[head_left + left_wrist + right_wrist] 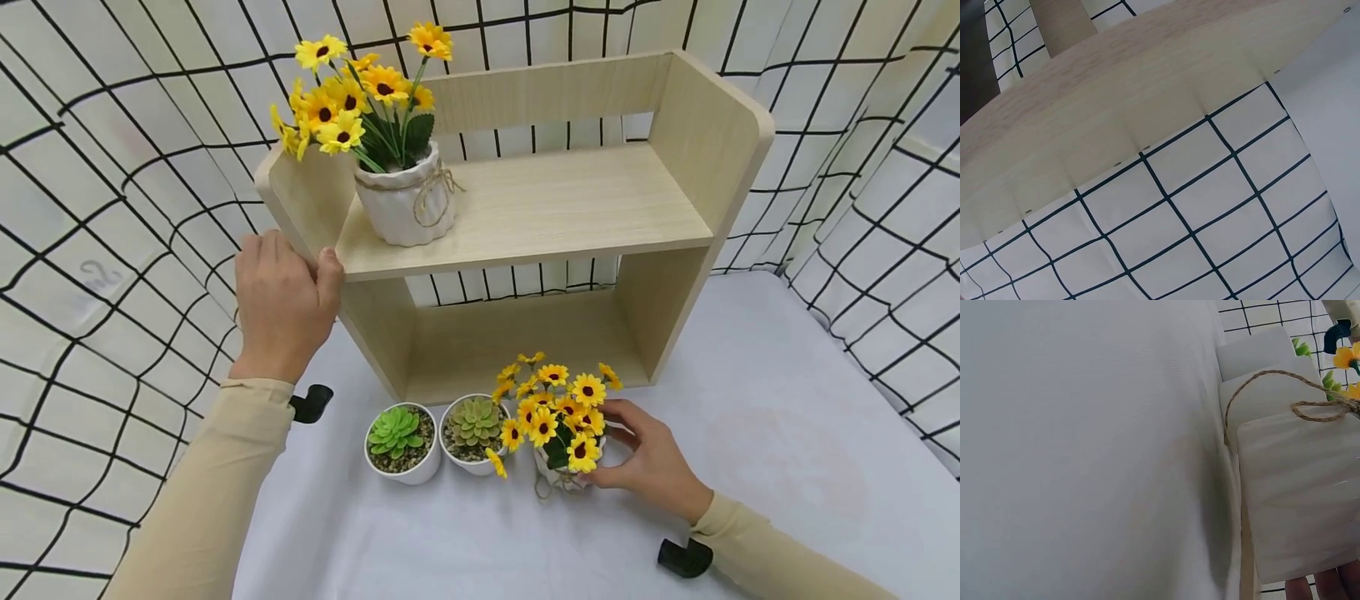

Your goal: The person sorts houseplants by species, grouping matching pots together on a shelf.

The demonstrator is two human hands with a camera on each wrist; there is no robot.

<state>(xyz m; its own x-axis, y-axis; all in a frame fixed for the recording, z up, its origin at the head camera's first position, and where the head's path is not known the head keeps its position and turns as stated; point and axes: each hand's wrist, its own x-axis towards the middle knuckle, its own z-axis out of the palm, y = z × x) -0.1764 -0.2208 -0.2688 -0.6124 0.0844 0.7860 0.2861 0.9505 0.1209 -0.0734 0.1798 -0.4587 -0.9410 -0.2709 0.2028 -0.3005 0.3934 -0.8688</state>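
My left hand [283,300] grips the left side panel of a light wooden two-tier shelf [570,200], thumb at its front edge. In the left wrist view the outer face of that panel [1147,94] fills the upper part, and the hand is out of sight. My right hand [648,458] holds a white pot of yellow artificial sunflowers [558,417] from its right side, in front of the shelf. The right wrist view shows this pot [1300,494] close up, tied with twine, with fingertips [1330,587] at its lower edge.
A second sunflower pot [405,200] stands on the shelf's upper tier at left. Two small white succulent pots, one bright green [402,442] and one duller green [474,433], stand left of the held pot. Black wire grid [112,208] surrounds the white-covered table [420,533].
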